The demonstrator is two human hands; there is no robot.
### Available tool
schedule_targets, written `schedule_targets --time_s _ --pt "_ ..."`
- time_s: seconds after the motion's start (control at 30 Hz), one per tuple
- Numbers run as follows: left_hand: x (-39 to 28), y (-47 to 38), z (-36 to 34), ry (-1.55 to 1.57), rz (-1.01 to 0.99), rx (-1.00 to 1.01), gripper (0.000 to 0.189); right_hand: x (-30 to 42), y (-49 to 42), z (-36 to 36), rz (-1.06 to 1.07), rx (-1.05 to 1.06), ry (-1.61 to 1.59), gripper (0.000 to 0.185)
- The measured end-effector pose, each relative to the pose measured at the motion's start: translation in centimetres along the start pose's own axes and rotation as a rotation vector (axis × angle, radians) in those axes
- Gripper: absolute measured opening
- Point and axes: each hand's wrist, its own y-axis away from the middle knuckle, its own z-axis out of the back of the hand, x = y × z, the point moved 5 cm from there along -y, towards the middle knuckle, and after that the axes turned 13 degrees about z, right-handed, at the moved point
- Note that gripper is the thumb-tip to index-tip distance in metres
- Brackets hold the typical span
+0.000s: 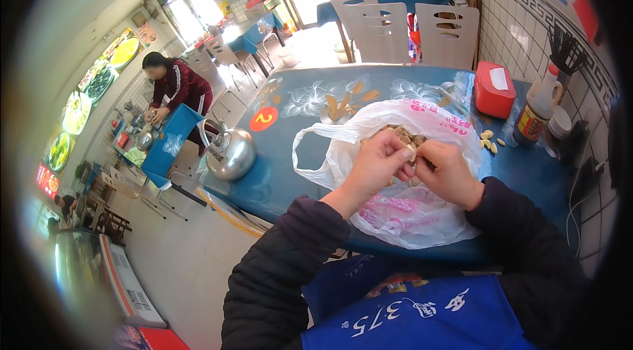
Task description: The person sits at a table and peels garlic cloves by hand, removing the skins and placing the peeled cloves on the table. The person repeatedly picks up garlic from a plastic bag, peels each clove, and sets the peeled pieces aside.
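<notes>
Over an opened white plastic bag point(420, 229), my left hand point(381, 164) grips a pale garlic clove point(411, 148) between thumb and fingers. My right hand point(445, 169) meets it from the right, its thumb and forefinger pinched at the clove's edge; how much of the clove it holds is hidden. Brownish pieces, seemingly unpeeled garlic point(395, 132), lie in the bag behind my fingers. Several peeled garlic cloves point(488, 141) rest on the blue tabletop point(282, 137) just right of the bag.
A steel kettle point(231, 152) stands at the table's left edge. On the right are a red box point(494, 90), a sauce bottle point(536, 107) and stacked white dishes point(559, 122) by the tiled wall. White chairs point(376, 28) stand beyond. A person point(180, 85) works at another table, far left.
</notes>
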Motion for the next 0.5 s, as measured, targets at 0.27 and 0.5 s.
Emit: schedule_targets --time_s 0.27,0.5 --pt "0.7 -0.4 -0.4 0.027 0.106 0.059 0.016 -0.1 -0.4 0.0 0.012 0.022 0.058 0.006" --pt "0.6 -0.2 0.4 -0.152 0.179 0.029 0.020 -1.9 -0.1 0.7 -0.026 -0.047 0.169 0.008"
